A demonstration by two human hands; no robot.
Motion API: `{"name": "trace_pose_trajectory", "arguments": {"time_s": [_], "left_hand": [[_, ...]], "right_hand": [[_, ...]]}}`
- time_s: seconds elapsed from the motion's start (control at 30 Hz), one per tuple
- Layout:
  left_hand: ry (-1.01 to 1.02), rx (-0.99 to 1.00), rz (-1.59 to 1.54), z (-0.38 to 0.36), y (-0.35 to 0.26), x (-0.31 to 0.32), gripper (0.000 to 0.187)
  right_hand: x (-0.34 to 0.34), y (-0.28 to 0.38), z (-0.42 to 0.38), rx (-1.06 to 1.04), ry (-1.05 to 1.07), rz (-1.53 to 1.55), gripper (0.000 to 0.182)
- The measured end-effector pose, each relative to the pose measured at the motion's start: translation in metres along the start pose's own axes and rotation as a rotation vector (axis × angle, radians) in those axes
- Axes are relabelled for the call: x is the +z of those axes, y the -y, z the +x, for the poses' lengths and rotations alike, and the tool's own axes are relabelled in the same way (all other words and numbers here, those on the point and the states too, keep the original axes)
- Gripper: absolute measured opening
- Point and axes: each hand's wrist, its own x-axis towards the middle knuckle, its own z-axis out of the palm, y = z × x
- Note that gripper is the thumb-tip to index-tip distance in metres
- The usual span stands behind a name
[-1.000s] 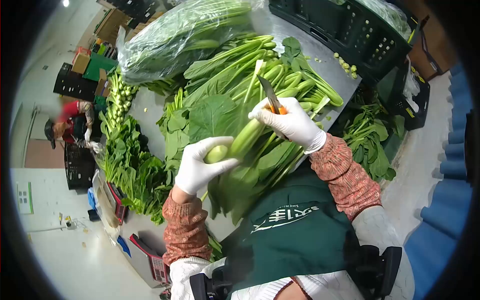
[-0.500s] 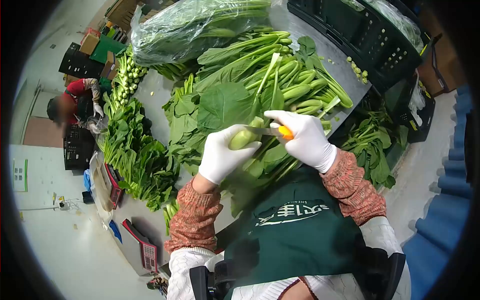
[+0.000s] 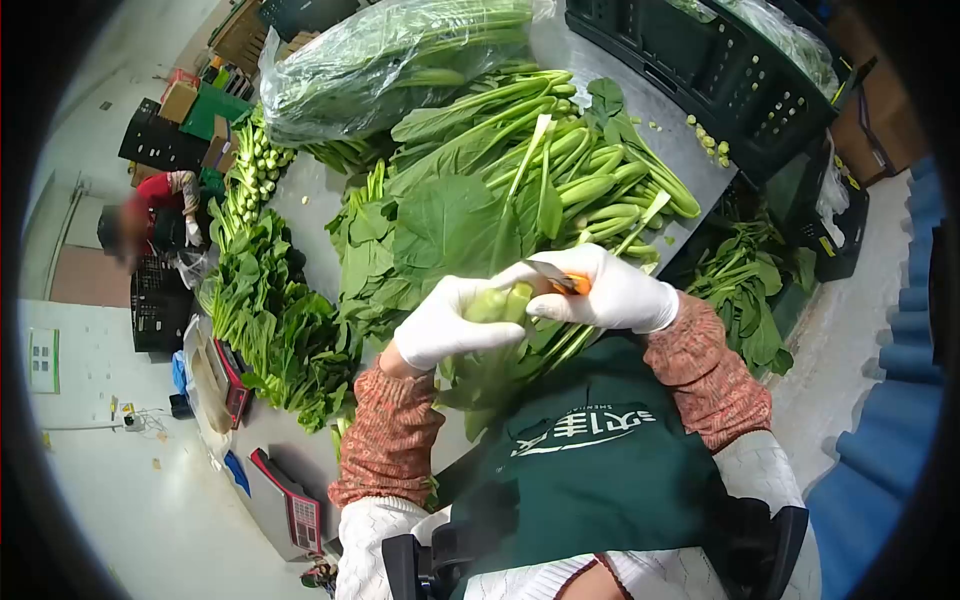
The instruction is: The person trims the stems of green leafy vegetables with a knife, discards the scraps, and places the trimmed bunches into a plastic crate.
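Observation:
My left hand [image 3: 452, 322], in a white glove, is wrapped round the pale stem end of a leafy green vegetable [image 3: 485, 306]. Its leaves hang below the hand, partly smeared by motion. In my right hand [image 3: 612, 290], also gloved, is a small knife [image 3: 573, 284] with an orange handle; its blade points up and left, just above the stems. The fingertips of that hand reach close to the cut end, and whether they touch it is hard to tell. Beyond both hands lies a pile of leafy greens [image 3: 450, 225] with pale green stems.
A clear plastic bag [image 3: 400, 70] of greens lies at the back. Dark crates [image 3: 700, 75] stand at back right, near trimmed stem ends [image 3: 708, 140] on the metal table [image 3: 318, 235]. More greens [image 3: 275, 300] and a scale [image 3: 290, 505] are left. Another person [image 3: 160, 215] works far left.
The knife blade has come off the stem end and now tilts upward. My right hand has shifted slightly down and left, its fingers closer to the stems.

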Motion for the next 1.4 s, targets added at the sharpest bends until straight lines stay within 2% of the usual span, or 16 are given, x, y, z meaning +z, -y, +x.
{"name": "trace_pose_trajectory", "arguments": {"time_s": [0.1, 0.17, 0.4, 0.53, 0.57, 0.6, 0.7, 0.77, 0.8, 0.87, 0.93, 1.03, 1.07, 1.17, 1.3, 1.4], "left_hand": [[-0.131, 0.118, 0.011, 0.000, 0.003, 0.015, 0.035], [-0.259, 0.207, 0.147, 0.000, 0.012, 0.023, 0.035], [-0.527, 0.504, 0.980, -0.005, 0.017, 0.029, 0.025], [-0.804, 0.423, 1.301, -0.024, 0.008, 0.007, 0.031], [-0.911, 0.544, 1.259, -0.034, 0.002, -0.010, 0.029], [-1.003, 0.425, 1.170, -0.049, 0.005, -0.027, 0.026], [-1.053, 0.333, 0.384, -0.096, -0.012, -0.047, 0.021], [-1.023, 0.531, 0.353, -0.118, -0.012, -0.060, 0.021], [-0.980, 0.648, 0.165, -0.118, -0.017, -0.056, 0.022], [-0.973, 0.763, -0.070, -0.116, -0.028, -0.041, 0.029], [-0.956, 0.722, -0.007, -0.117, -0.024, -0.044, 0.028], [-0.997, 0.657, 0.028, -0.106, -0.021, -0.045, 0.028], [-1.004, 0.602, 0.100, -0.104, -0.021, -0.047, 0.027], [-1.037, 0.486, 0.188, -0.101, -0.018, -0.050, 0.021], [-1.040, 0.445, 0.168, -0.091, -0.011, -0.054, 0.021], [-1.003, 0.416, 0.166, -0.081, -0.013, -0.053, 0.021]], "right_hand": [[0.007, -0.014, 0.001, -0.037, -0.190, -0.032, 0.026], [0.013, -0.012, -0.002, -0.018, -0.300, -0.313, 0.024], [0.018, -0.030, -0.005, -0.078, -0.211, -0.499, 0.029], [0.010, -0.045, -0.007, -0.064, -0.207, -0.425, 0.026], [0.000, -0.047, -0.012, 0.102, -0.189, -0.292, 0.024], [-0.013, -0.062, -0.017, 0.114, -0.186, -0.466, 0.023], [-0.043, -0.074, -0.017, 0.246, -0.288, -0.871, 0.043], [-0.073, -0.091, 0.006, -0.003, -0.525, -0.605, 0.034], [-0.085, -0.078, 0.022, 0.200, -0.627, -0.237, 0.028], [-0.130, -0.090, 0.055, 0.247, -0.805, -0.443, 0.029], [-0.177, -0.128, 0.085, 0.387, -0.833, -0.674, 0.044], [-0.186, -0.127, 0.105, 0.656, -0.625, -0.658, 0.051], [-0.184, -0.127, 0.106, 0.611, -0.614, -0.628, 0.038], [-0.188, -0.131, 0.097, 0.338, -0.489, -0.568, 0.034], [-0.150, -0.073, 0.063, 0.307, -0.279, -0.246, 0.032], [-0.124, -0.060, 0.060, 0.177, -0.237, -0.433, 0.034]]}}
